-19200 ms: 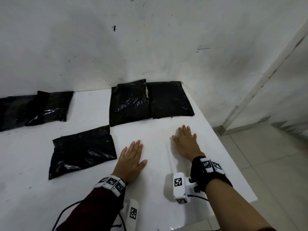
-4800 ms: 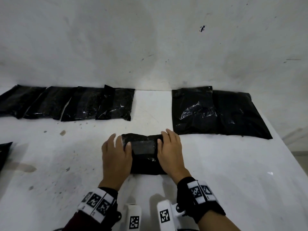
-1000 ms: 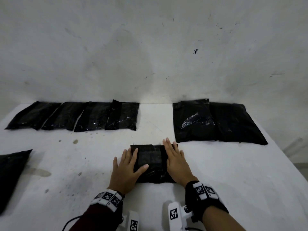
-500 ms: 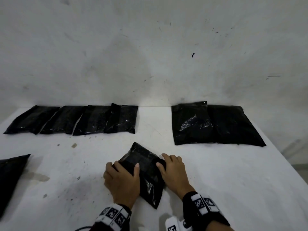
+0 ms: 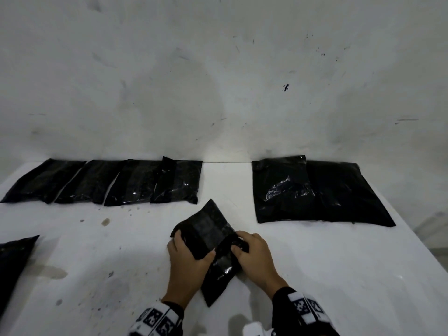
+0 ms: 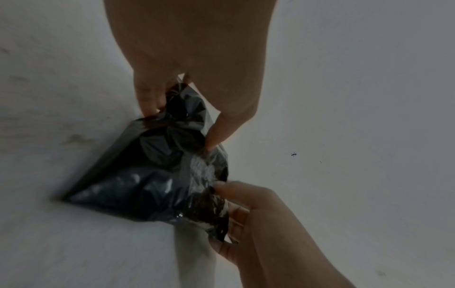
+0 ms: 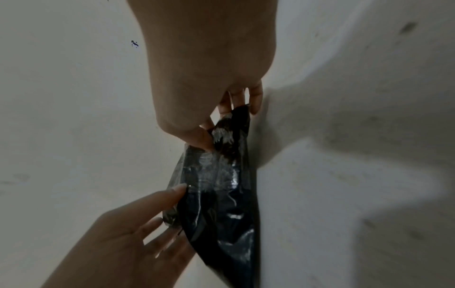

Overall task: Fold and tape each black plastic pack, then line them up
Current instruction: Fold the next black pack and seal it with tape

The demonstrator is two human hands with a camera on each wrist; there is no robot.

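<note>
Head view high, facing table (image 5: pixel 315 275) and wall; both wrist views close, sharing the folded pack (image 6: pixel 157 175).

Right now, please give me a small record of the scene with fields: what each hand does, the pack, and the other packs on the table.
left hand: grips the left side of the held pack
right hand: pinches the right side of it
held pack: folded, tilted, lifted at its far end
row of folded packs: four, along the wall, far left
large packs: two, overlapping, far right
another pack: partly visible at the left edge
table: white, stained
</note>
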